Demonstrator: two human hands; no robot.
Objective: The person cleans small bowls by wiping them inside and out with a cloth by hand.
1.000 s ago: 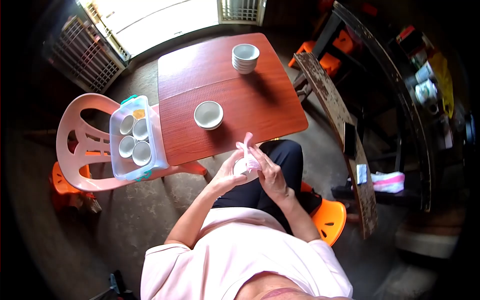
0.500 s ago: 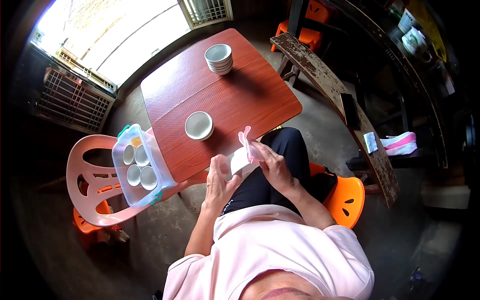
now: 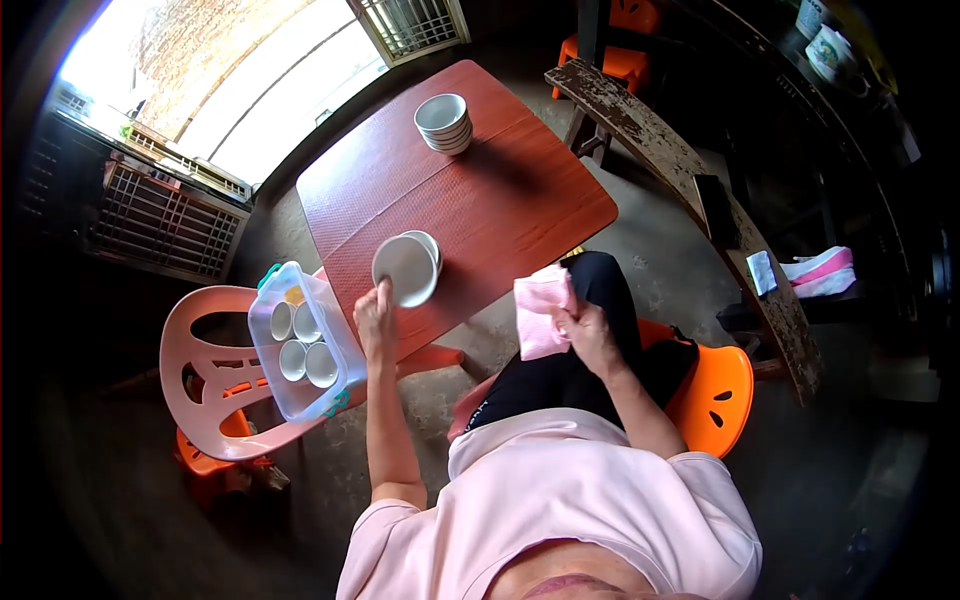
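Note:
My left hand (image 3: 375,322) grips a white bowl (image 3: 408,272) by its near rim, thumb over the edge. The bowl is at the near left part of the table, overlapping another white bowl (image 3: 430,243) behind it; whether the two touch I cannot tell. In my right hand (image 3: 588,335) is a pink and white cloth (image 3: 543,310), bunched in the fingers and hanging above my lap. A stack of several white bowls (image 3: 443,124) stands toward the far end of the table.
The red-brown wooden table (image 3: 540,200) lies before me. To its left, a clear plastic box (image 3: 350,355) holding several white cups (image 3: 321,365) rests on a pink chair (image 3: 185,375). At right, a worn wooden bench (image 3: 640,118) bears a black phone (image 3: 714,208).
The bowl has moved from between my hands over my lap forward and left, to the table beside the other bowl. My right hand, with the cloth, has moved slightly right, away from it.

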